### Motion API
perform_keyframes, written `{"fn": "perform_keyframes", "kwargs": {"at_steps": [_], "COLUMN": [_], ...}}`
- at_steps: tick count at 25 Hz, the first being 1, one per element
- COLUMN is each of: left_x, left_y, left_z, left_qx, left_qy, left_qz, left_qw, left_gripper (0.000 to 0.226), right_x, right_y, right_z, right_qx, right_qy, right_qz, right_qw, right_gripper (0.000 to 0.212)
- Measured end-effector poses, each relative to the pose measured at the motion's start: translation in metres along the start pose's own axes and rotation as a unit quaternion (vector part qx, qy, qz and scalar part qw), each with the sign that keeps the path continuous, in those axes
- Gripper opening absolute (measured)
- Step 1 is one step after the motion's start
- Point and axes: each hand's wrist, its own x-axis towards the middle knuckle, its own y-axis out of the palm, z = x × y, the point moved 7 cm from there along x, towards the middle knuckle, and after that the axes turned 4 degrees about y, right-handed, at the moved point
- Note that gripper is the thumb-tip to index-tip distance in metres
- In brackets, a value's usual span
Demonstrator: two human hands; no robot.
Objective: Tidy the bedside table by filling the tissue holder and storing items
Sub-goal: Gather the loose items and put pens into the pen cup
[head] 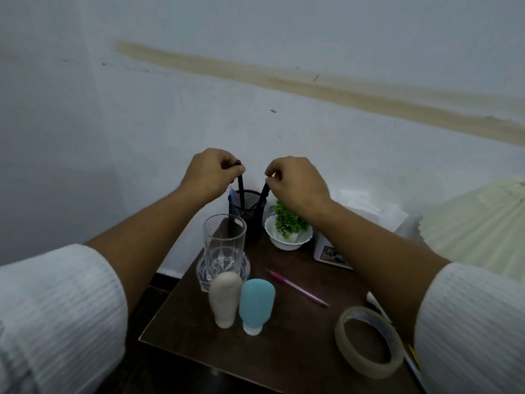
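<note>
The left hand (pixel 211 173) pinches the top of a dark pen (pixel 241 189) whose lower end stands inside the black mesh holder (pixel 247 209) at the far edge of the surface (pixel 284 345). The right hand (pixel 295 183) pinches a second dark pen (pixel 263 192), tilted at the holder's right rim. A pink pen (pixel 298 288) lies nearer.
</note>
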Motion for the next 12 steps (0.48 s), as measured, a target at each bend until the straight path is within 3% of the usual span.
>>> {"fn": "perform_keyframes", "kwargs": {"at_steps": [6,9,12], "left_x": [0.001,-0.003,-0.015], "left_y": [0.025,0.016,-0.006], "left_z": [0.026,0.022,-0.003], "left_qx": [0.145,0.137,0.089], "left_qy": [-0.022,-0.042,-0.035], "left_qz": [0.093,0.08,0.042], "left_qw": [0.985,0.986,0.995], "left_gripper": [0.025,0.039,0.041], "right_x": [0.007,0.003,-0.011], "right_y": [0.032,0.019,-0.01], "right_z": [0.001,0.0,0.0], "right_qx": [-0.085,-0.056,-0.036], "right_qy": [-0.003,0.007,0.007], "right_qz": [0.056,0.056,0.037], "right_qw": [0.995,0.997,0.999], "right_gripper": [0.025,0.044,0.044]}}
